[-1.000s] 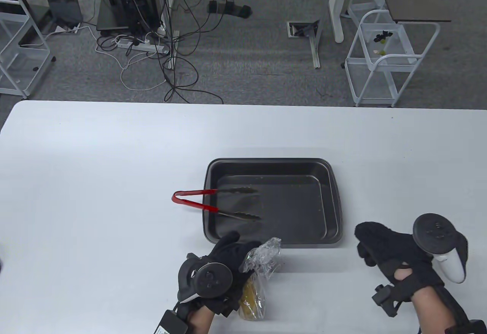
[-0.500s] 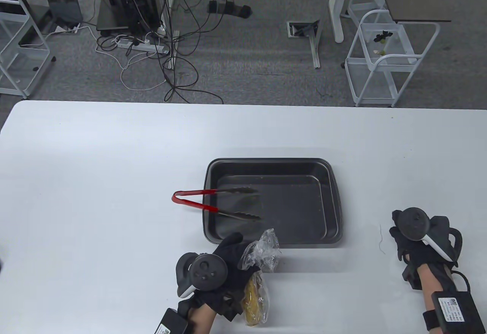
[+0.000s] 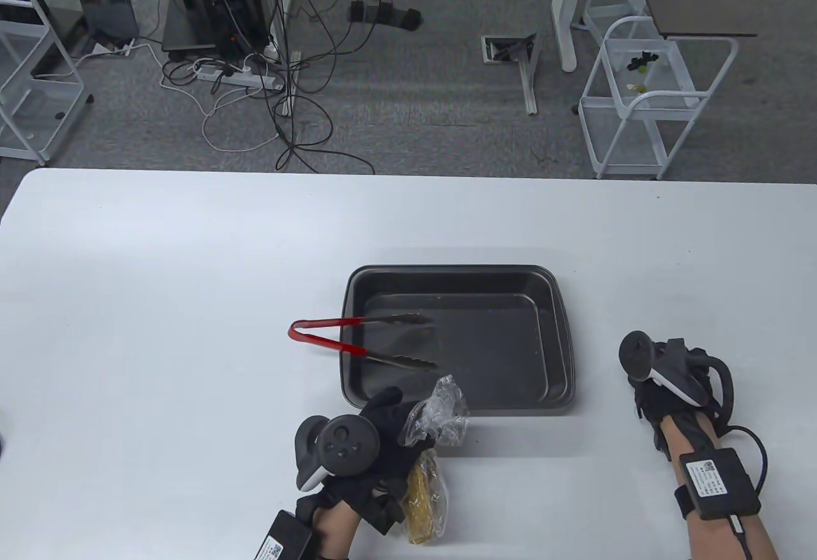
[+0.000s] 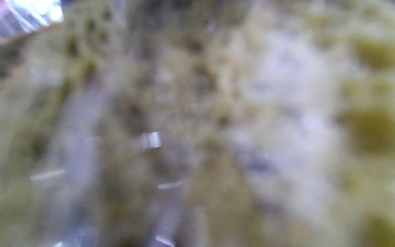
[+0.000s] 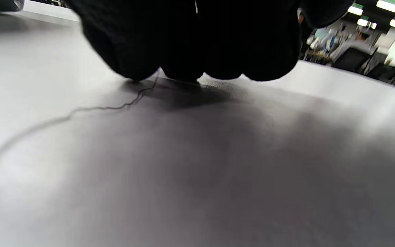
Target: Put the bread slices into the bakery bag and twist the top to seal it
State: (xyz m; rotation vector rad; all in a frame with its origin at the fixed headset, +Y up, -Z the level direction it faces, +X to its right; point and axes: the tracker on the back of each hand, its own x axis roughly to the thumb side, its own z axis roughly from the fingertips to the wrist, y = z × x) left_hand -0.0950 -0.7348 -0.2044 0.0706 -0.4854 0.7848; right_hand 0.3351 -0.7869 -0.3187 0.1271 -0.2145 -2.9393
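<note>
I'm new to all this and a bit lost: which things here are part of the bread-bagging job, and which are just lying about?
Part of the job:
- bakery bag, neck held by the left hand
- bread slices inside it
- right hand, fingertips down on the table

Lying about:
- baking tray
- red-handled tongs, tips in the tray

White table (image 3: 191,279), rounded far corners. Dark tray (image 3: 560,330) near my edge, centre-right. Red-handled tongs (image 3: 325,340) propped over tray's left rim, handle loop on table. Bag (image 3: 429,490) with bread just in front of tray. Thin wire (image 5: 81,110) on table by my right fingertips (image 5: 183,65), which touch surface.
</note>
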